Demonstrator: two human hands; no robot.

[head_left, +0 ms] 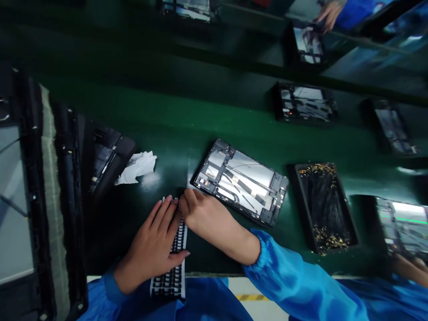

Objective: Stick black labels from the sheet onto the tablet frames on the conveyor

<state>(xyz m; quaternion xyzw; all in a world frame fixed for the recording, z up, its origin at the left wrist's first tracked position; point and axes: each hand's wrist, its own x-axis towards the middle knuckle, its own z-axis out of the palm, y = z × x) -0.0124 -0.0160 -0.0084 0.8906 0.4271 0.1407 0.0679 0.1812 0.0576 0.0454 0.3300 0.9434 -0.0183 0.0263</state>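
Observation:
A narrow white sheet with rows of small black pieces, which look like stickers, lies at the table's front edge, its near end hanging over it. My left hand rests flat on the sheet, fingers stretched out and thumb across it. At the sheet's far end, my right hand is closed with fingers pinched together; whatever is between the fingertips is hidden. Just beyond my right hand lies an opened tablet, its silvery inside, black strips and cables showing.
A black tray of thin black cables with gold-coloured ends stands to the right. Crumpled white paper lies left of centre. Stacked dark frames fill the left side. More opened tablets lie beyond. Other people's hands work at far right.

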